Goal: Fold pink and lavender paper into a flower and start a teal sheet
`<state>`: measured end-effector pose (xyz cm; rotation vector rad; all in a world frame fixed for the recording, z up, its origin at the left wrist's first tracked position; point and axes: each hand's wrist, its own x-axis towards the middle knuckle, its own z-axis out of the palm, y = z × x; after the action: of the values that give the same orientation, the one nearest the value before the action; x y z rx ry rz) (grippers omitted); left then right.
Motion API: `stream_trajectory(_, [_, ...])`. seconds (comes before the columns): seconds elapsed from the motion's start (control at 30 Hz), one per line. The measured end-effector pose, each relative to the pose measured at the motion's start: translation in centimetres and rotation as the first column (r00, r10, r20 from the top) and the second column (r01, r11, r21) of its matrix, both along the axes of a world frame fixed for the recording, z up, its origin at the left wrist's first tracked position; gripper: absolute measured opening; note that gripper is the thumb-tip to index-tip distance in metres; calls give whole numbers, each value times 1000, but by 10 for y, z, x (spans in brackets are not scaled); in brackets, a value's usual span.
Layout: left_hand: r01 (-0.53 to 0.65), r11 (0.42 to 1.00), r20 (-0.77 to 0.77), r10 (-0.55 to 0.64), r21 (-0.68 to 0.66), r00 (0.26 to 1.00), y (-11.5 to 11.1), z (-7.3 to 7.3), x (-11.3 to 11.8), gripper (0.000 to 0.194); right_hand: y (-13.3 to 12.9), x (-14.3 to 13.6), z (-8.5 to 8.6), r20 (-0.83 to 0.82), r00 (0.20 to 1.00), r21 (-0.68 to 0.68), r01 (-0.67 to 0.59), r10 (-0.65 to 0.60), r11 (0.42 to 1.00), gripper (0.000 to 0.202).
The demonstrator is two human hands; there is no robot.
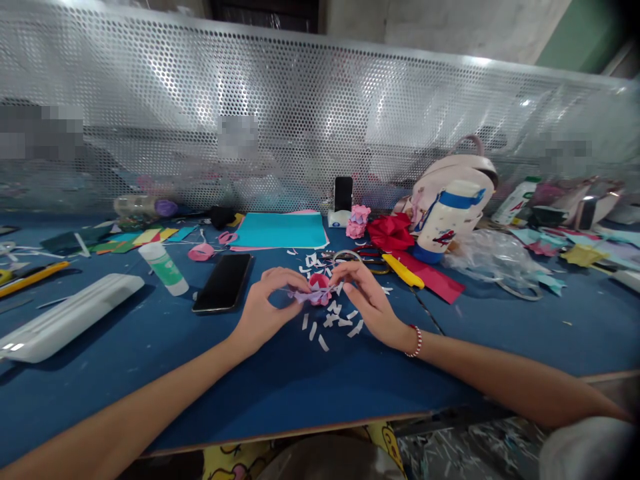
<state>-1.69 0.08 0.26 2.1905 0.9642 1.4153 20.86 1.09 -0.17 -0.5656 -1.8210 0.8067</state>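
"How far along is it?"
"Pink roll looks formed; purple paper doesn't look fully attached, I'd judge."
"Fingers?"
"Left hand's pinch the purple paper; right hand's are beside its other end, grip unclear. Between them sits the pink roll, scraps nearby."

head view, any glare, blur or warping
Head view: glare spots on the perforated metal screen; head view: purple paper looks soft in detail; head view: forearms look stretched toward the lower corners; head view: upper right corner goes black.

lilac strip: matt paper | phone: glossy | partition: perforated metal | tabletop: smooth
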Motion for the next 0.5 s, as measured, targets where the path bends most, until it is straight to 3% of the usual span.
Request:
stream_trajectory(0.1, [-39,998,29,40,-45,999,2,-3,1,6,3,0,-2,-8,1000,1,22,-22,1000,22])
stream_trajectory(0.23, [-40,987,102,56,-154,993,3,-3,3,22,5,1,-5,10,996,36,83,-84,996,21])
stream_trajectory(0.33, [-12,976,131,41,-219,991,4,-3,3,32,3,2,-4,41,989,119,134,-140,984,20])
stream_trajectory(0.5, [0,975,89,20,-221,996,6,-5,2,32,-3,3,3,180,965,297,131,-190,946,23])
